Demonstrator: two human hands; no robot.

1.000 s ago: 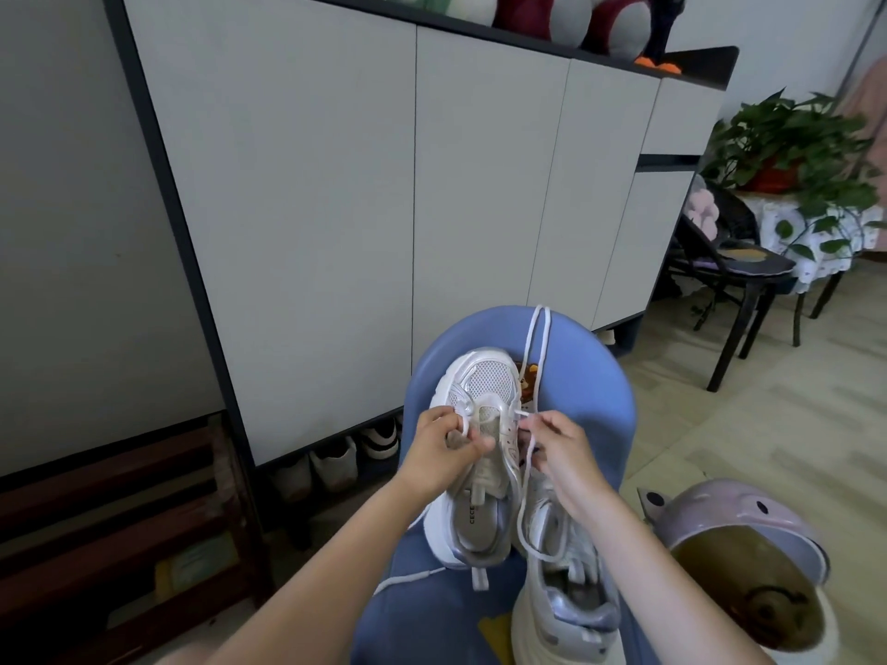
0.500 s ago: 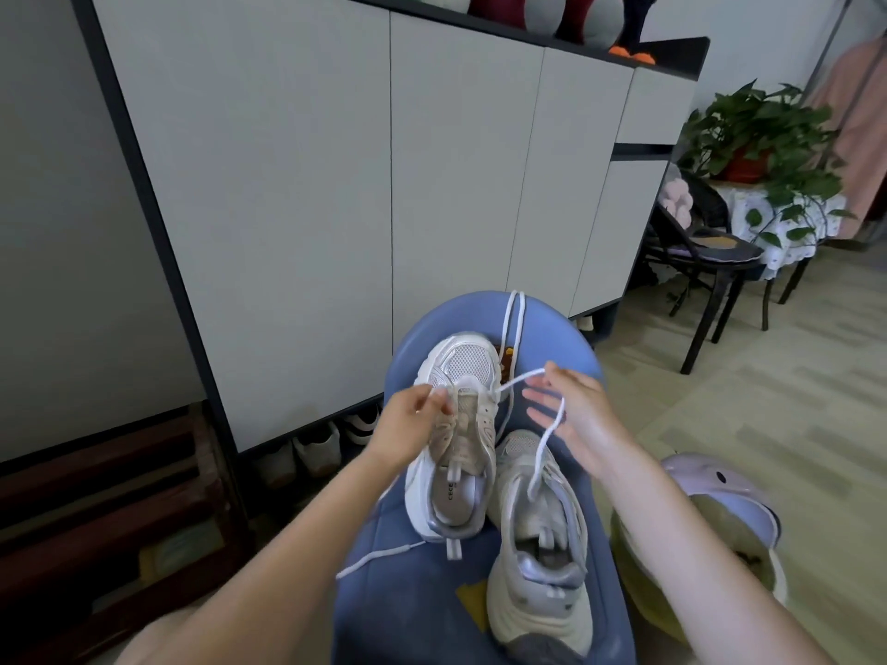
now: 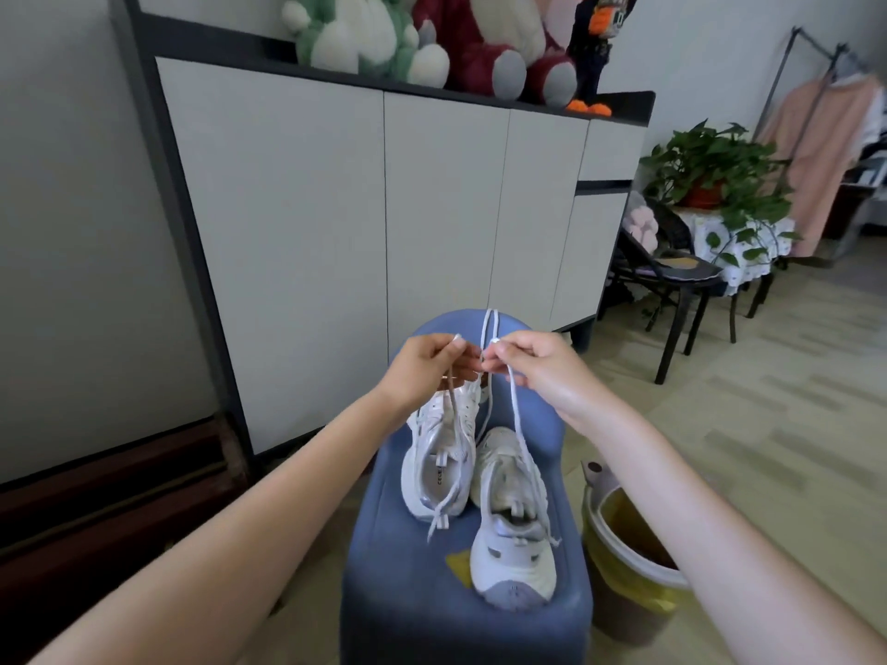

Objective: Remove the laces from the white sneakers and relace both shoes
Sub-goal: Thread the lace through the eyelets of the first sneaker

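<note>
Since half a second ago both hands have risen from the left sneaker's tongue and come together above its toe, drawing the lace up with them; the camera has tipped up too, so the plush toys on the cabinet now show.

The left hand (image 3: 422, 371) pinches one run of the white lace (image 3: 521, 424) between thumb and fingertips, the other fingers curled. The right hand (image 3: 537, 364), almost touching it, pinches the other run, which hangs down across the right sneaker. Both sneakers rest on the blue stool (image 3: 552, 424), heels toward the near end: the left sneaker (image 3: 439, 472) farther away, the right sneaker (image 3: 511, 535) nearer and touching it on the right.

As I judge it, the risks are these. The two runs may be uneven, and a hard pull on one could draw the short end back through an eyelet. The hanging run could snag on the right sneaker's tongue loop. A sharp upward tug might lift the left sneaker and tip it off the stool, perhaps toward the open bin (image 3: 624, 559) near on the right.

Counted from left to right: one cabinet (image 3: 336, 232), three plush toys (image 3: 480, 40), two hands, two sneakers, one stool, a second loose lace (image 3: 490, 328) draped over the stool's far edge, one bin, one chair (image 3: 672, 276), one potted plant (image 3: 715, 175).
</note>
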